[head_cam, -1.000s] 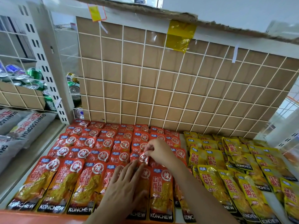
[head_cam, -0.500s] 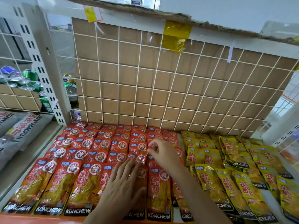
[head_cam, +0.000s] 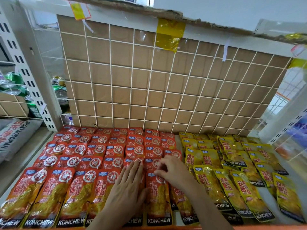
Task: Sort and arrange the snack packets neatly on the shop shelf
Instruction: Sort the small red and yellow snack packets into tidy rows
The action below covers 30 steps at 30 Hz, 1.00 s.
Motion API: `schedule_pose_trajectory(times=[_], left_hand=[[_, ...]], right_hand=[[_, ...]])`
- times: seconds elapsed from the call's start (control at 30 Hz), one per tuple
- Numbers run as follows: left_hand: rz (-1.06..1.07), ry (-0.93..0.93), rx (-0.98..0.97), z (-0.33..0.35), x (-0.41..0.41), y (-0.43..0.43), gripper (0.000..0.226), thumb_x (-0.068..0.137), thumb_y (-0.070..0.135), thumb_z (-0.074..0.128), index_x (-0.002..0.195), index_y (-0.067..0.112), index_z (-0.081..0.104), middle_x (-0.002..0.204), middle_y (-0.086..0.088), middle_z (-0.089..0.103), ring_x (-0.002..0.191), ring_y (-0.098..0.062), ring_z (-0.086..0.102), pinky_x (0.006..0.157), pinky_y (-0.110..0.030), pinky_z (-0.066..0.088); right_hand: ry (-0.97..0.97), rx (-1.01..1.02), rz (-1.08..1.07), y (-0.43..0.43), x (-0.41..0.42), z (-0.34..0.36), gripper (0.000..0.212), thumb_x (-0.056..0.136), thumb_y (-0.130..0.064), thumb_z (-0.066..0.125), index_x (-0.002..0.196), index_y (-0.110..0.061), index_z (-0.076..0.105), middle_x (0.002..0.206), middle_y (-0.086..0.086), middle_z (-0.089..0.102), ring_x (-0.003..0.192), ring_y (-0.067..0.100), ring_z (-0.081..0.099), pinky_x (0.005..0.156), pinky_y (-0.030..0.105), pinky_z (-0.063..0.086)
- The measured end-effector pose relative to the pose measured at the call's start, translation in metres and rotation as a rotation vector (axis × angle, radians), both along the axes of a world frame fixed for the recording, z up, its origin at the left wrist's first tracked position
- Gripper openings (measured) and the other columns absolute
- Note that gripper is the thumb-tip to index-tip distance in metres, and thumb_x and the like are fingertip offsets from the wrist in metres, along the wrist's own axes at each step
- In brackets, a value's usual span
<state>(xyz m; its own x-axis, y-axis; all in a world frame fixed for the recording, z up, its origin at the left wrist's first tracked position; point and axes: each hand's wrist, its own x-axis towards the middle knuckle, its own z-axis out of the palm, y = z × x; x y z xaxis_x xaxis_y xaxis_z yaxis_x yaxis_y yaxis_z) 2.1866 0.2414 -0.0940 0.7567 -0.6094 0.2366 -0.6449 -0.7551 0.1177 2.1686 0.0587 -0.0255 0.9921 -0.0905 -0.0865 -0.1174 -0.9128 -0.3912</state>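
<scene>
Brown cardboard-backed white wire grid [head_cam: 166,97] behind; left hand [head_cam: 127,188] flat, fingers together, pressing red foil snack packets [head_cam: 79,163]; right hand [head_cam: 172,171] alongside, pinching top of 1 front-row packet [head_cam: 157,200].

A shop: shelved snack packets [head_cam: 93,163] (KONCHEW), wire rack [head_cam: 166,90], probably drink cans [head_cam: 13,78].

Glossy plastic snack packets [head_cam: 93,163], white wire grid [head_cam: 166,83], matt cardboard backing [head_cam: 123,72]
</scene>
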Motion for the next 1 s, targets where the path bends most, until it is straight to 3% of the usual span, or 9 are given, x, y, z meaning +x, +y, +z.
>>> schedule_pose_trajectory(times=[0.13, 0.27, 0.43, 0.63, 0.73, 0.8, 0.9, 1.0], left_hand=[[0.005, -0.020, -0.005, -0.003, 0.001, 0.000, 0.066, 0.098, 0.051, 0.010, 0.141, 0.006, 0.031, 0.144, -0.009, 0.041, 0.139, -0.017, 0.016, 0.111, -0.032, 0.010], [0.001, -0.001, 0.000, -0.001, 0.001, 0.000, 0.070, 0.097, 0.055, 0.012, 0.146, 0.006, 0.022, 0.143, -0.008, 0.044, 0.136, -0.018, 0.027, 0.110, -0.033, 0.012], [-0.056, -0.031, 0.009, 0.006, -0.004, -0.012, 0.073, 0.093, 0.062, 0.014, 0.138, 0.010, 0.039, 0.141, -0.009, 0.046, 0.134, -0.020, 0.029, 0.108, -0.036, 0.014], [-0.084, -0.012, 0.040, 0.002, -0.005, -0.018, 0.073, 0.092, 0.063, 0.016, 0.137, 0.010, 0.038, 0.140, -0.007, 0.047, 0.138, -0.017, 0.014, 0.108, -0.038, 0.014], [-0.108, -0.022, 0.038, 0.006, -0.006, -0.019, 0.070, 0.091, 0.061, 0.026, 0.139, 0.012, 0.037, 0.141, -0.006, 0.047, 0.138, -0.016, 0.014, 0.109, -0.037, 0.013], [-0.136, -0.023, 0.048, 0.010, -0.007, -0.023, 0.075, 0.086, 0.061, 0.034, 0.144, 0.015, 0.033, 0.141, -0.005, 0.046, 0.139, -0.018, 0.015, 0.109, -0.037, 0.012], [-0.172, -0.011, 0.065, 0.012, -0.010, -0.030, 0.075, 0.089, 0.066, 0.021, 0.143, 0.015, 0.035, 0.139, -0.005, 0.048, 0.134, -0.020, 0.029, 0.108, -0.038, 0.013], [-0.192, -0.011, 0.099, 0.005, -0.010, -0.034, 0.080, 0.088, 0.070, 0.019, 0.139, 0.011, 0.034, 0.137, -0.006, 0.051, 0.132, -0.020, 0.032, 0.108, -0.040, 0.014]], right_hand=[[-0.046, 0.026, -0.030, 0.004, -0.001, -0.003, 0.019, 0.084, -0.040, 0.062, 0.075, -0.025, 0.053, 0.090, -0.010, 0.050, 0.092, 0.007, 0.049, 0.084, 0.024, 0.042], [-0.073, 0.031, -0.056, 0.005, 0.000, -0.004, 0.020, 0.085, -0.039, 0.061, 0.075, -0.022, 0.058, 0.090, -0.010, 0.052, 0.091, 0.006, 0.050, 0.085, 0.026, 0.044], [-0.103, 0.013, -0.061, 0.004, 0.000, -0.007, 0.021, 0.087, -0.037, 0.059, 0.083, -0.017, 0.066, 0.088, -0.010, 0.050, 0.091, 0.008, 0.050, 0.084, 0.026, 0.045], [-0.165, 0.099, -0.065, -0.002, -0.008, 0.000, 0.014, 0.087, -0.039, 0.058, 0.084, -0.026, 0.056, 0.091, -0.012, 0.052, 0.088, 0.003, 0.049, 0.079, 0.018, 0.042], [-0.243, 0.080, -0.127, -0.018, -0.018, 0.007, 0.011, 0.091, -0.036, 0.054, 0.093, -0.026, 0.057, 0.095, -0.015, 0.053, 0.088, -0.001, 0.048, 0.076, 0.011, 0.038], [-0.224, 0.015, -0.172, -0.031, -0.027, 0.010, 0.015, 0.092, -0.036, 0.051, 0.101, -0.025, 0.057, 0.098, -0.016, 0.051, 0.090, -0.002, 0.044, 0.072, 0.008, 0.032], [-0.157, -0.032, -0.210, -0.047, -0.040, 0.013, 0.025, 0.090, -0.042, 0.052, 0.106, -0.024, 0.058, 0.099, -0.013, 0.051, 0.092, 0.001, 0.045, 0.069, 0.006, 0.031], [-0.021, -0.109, -0.187, -0.050, -0.049, 0.015, 0.044, 0.085, -0.056, 0.049, 0.118, -0.027, 0.054, 0.105, -0.013, 0.046, 0.109, 0.005, 0.045, 0.086, 0.016, 0.035]])
